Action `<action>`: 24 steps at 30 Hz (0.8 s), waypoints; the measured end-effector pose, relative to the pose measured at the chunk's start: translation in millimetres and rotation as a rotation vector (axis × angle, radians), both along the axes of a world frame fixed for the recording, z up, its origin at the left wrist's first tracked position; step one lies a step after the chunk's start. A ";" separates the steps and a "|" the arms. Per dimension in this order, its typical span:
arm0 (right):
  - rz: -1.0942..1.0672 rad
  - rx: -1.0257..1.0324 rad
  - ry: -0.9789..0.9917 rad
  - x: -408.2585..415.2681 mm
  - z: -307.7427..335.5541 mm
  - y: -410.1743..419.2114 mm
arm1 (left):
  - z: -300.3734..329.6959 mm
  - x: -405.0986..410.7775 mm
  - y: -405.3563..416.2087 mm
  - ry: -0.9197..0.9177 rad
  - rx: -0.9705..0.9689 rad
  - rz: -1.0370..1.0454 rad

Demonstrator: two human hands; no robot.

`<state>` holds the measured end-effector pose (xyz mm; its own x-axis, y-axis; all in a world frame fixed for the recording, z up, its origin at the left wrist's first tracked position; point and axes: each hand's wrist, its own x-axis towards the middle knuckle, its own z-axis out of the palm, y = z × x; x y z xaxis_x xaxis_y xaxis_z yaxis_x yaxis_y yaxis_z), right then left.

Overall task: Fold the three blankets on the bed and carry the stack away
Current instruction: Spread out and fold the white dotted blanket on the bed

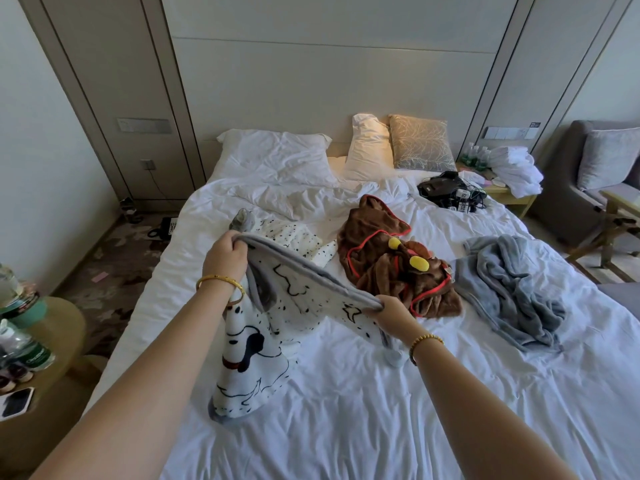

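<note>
Above the white bed [346, 410], left hand [227, 252] and right hand [393, 310] clenched on the grey edge of the spotted dog-print blanket [256, 344], lifted and hanging, beside 2 crumpled others: brown blanket [384, 268], grey blanket [512, 289], possibly fleece.

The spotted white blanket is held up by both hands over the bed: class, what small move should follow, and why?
Probably lift and spread the hands apart to shake the spotted white blanket flat. The left hand and right hand each grip its grey edge, but the cloth sags bunched between them onto the bed. The brown blanket and grey blanket lie crumpled, unfolded.
</note>
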<state>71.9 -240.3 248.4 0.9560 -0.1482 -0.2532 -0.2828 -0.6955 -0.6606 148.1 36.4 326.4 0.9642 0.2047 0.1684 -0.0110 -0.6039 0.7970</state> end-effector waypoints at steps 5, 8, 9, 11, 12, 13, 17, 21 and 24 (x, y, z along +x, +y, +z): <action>0.017 -0.101 -0.044 8.6 11.5 -11.8 | -18.5 -2.1 16.5 0.039 0.023 0.099; -0.005 -0.325 0.012 8.9 14.8 -22.6 | -27.6 -4.4 24.5 0.071 -0.031 0.190; -0.034 -0.295 0.005 8.0 13.3 -24.7 | -28.9 -4.4 25.1 0.088 -0.043 0.192; -0.109 -0.114 -0.065 5.7 11.9 -22.4 | -30.3 -3.6 24.3 0.127 -0.057 0.166; -0.160 0.005 -0.124 5.7 12.9 -19.0 | -30.9 -3.6 23.2 0.142 -0.058 0.148; -0.215 0.129 -0.179 5.8 15.9 -14.0 | -31.5 -3.8 21.3 0.155 -0.053 0.127; -0.149 0.287 -0.284 8.4 46.7 13.4 | -33.7 -9.2 7.9 0.203 0.031 -0.061; 0.223 0.015 -0.111 13.6 80.1 44.9 | -26.1 -19.4 -17.4 0.243 0.191 -0.433; 0.464 -0.098 0.024 9.7 88.0 69.7 | -16.3 -28.6 -39.3 0.216 0.193 -0.589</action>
<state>81.6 -170.6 336.4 0.9210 0.2687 -0.2820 0.0582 -0.8108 -0.5824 119.5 -2.9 310.1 0.9221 -0.3823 -0.0603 -0.2356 -0.6780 0.6963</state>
